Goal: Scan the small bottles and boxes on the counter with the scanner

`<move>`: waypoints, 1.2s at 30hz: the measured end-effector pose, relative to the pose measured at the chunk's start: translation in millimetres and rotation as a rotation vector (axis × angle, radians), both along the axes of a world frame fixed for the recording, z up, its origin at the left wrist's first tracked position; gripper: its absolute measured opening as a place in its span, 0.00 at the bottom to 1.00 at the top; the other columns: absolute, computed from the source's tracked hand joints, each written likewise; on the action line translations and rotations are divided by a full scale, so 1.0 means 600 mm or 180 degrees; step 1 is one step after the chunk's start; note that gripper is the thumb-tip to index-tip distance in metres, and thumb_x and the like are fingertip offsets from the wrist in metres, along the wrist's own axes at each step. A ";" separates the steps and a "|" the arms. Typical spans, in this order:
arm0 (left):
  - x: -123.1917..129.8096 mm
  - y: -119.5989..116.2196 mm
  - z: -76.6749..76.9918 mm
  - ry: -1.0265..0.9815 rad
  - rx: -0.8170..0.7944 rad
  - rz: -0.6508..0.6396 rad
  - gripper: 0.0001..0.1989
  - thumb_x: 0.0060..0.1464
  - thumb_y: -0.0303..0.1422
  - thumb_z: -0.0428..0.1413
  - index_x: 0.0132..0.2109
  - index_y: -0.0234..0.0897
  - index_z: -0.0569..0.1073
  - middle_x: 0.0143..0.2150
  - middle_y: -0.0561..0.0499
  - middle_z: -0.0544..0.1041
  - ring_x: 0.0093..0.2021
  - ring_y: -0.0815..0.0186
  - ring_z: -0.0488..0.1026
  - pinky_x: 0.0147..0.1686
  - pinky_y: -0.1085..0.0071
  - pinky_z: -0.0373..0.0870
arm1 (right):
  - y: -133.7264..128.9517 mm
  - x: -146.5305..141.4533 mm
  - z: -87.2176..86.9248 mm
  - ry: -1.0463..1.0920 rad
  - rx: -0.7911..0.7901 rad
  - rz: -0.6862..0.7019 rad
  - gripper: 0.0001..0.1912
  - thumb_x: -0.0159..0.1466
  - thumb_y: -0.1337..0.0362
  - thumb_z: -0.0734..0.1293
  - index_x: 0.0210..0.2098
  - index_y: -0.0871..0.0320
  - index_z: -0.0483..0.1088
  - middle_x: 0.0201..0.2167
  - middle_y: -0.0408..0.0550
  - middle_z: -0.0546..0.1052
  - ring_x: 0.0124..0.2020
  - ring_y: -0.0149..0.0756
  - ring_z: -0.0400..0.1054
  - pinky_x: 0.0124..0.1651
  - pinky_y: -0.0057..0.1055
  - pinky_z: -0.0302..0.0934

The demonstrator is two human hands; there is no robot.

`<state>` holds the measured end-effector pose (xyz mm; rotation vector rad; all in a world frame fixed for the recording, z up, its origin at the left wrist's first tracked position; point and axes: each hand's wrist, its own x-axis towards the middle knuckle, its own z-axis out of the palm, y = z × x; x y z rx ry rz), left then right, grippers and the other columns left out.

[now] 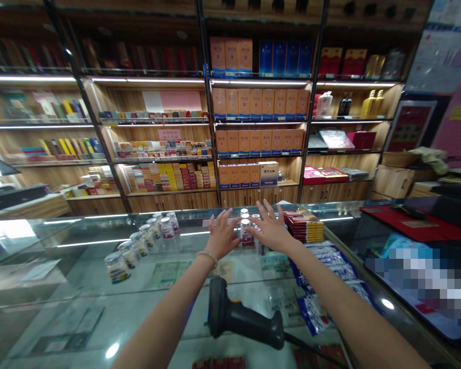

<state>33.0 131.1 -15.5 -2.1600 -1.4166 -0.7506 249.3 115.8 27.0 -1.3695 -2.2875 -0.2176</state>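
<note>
Across the glass counter (192,248), left hand (219,237) and right hand (273,231) spread their fingers (269,210), partly hiding jars (246,233) with illegible labels (247,239).

Small white-capped jars (246,238), upright, close together, on glass counter (115,302)

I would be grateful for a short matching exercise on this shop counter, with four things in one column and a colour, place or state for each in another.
Column one
1. left hand
2. handheld scanner
3. stacked packets
4. jar nearest the hands

Column two
A. red and yellow
B. between the left hand and the right hand
C. open, with a band at the wrist
D. black, with a cable

Right pairs: 1-C, 2-D, 3-A, 4-B
</note>
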 end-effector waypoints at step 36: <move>-0.150 -0.155 0.108 0.0250 0.0712 0.0419 0.28 0.59 0.45 0.57 0.65 0.49 0.67 0.69 0.40 0.62 0.70 0.48 0.55 0.69 0.43 0.37 | -0.065 -0.015 0.016 -0.0209 0.0943 0.0097 0.28 0.71 0.43 0.55 0.66 0.43 0.62 0.71 0.48 0.59 0.73 0.47 0.41 0.71 0.57 0.23</move>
